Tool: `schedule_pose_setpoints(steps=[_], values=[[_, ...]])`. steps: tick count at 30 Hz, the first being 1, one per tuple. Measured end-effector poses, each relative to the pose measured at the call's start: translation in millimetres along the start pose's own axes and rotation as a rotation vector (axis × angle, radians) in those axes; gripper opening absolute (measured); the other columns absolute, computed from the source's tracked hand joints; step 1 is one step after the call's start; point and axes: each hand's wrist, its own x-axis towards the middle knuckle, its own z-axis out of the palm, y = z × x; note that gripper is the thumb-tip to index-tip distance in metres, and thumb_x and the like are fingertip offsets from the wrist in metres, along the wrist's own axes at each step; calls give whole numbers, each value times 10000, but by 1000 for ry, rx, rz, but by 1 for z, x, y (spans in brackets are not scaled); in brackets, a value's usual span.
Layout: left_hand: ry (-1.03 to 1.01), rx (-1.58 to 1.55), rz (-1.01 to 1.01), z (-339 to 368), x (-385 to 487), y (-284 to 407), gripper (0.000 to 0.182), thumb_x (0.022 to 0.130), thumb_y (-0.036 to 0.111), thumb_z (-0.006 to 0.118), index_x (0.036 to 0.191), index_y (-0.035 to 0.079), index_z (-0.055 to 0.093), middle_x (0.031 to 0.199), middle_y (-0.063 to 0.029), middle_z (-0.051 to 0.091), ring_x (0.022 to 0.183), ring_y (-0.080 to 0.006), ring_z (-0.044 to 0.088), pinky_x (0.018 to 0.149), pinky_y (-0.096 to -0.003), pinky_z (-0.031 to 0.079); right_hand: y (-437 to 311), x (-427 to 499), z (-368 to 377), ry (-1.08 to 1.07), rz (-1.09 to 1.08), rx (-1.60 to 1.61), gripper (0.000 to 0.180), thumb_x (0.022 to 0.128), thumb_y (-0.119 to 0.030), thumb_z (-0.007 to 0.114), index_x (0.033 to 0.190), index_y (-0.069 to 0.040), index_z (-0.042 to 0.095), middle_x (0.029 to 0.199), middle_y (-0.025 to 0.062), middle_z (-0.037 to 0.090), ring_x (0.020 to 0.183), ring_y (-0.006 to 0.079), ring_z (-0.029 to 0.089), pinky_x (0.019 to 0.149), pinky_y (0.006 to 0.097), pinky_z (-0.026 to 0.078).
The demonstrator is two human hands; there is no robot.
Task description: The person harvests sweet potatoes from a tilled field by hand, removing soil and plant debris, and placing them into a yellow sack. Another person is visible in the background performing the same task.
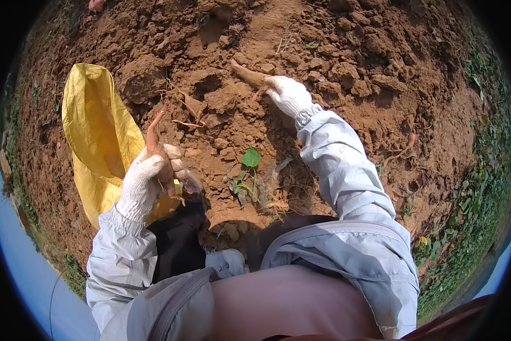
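Observation:
My left hand (153,172), in a white knit glove, is closed around reddish tuberous roots (153,135); one slim root points up past the thumb and thin ends hang below the palm. Beside this hand, on its left, lies a yellow woven sack (95,123) with its mouth spread. Farther forward, my right hand (286,94), gloved in white too, grips a long brown root (250,76) that reaches left over the soil. The fingertips of the right hand are partly hidden by the glove's back and the root.
Loose clods of reddish-brown soil (230,100) surround both hands. A small green-leaved plant (251,157) stands between my arms. Another thin root (411,140) lies at the right, near green vines (473,226). A pinkish root (96,5) is at the top left.

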Motion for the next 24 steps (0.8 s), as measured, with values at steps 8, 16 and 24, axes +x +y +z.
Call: schedule_pose_setpoints(steps=[8, 16, 24], values=[[153, 27, 64, -11, -47, -10, 654, 772, 423, 729, 1159, -54, 506, 930, -139, 630, 866, -267, 661, 613, -317, 548, -36, 82, 32, -189, 198, -351, 526, 823, -309, 705, 1295, -136, 552, 1223, 112, 641, 1142, 303, 605, 955, 459, 470], [132, -26, 26, -13, -42, -5, 661, 781, 385, 736, 1215, -53, 498, 989, -139, 623, 873, -248, 658, 630, -313, 548, -13, -23, -2, -266, 326, 1839, 437, 903, -193, 581, 1264, 52, 540, 1143, 190, 645, 1024, 303, 646, 883, 409, 536], [130, 3, 198, -3, -34, 18, 643, 811, 373, 715, 1220, -67, 488, 1017, -147, 609, 935, -265, 639, 860, -388, 533, 21, -50, -79, 442, 166, 159, 593, 844, -247, 728, 1348, -14, 521, 1291, 196, 587, 1190, 318, 558, 1044, 409, 431]])
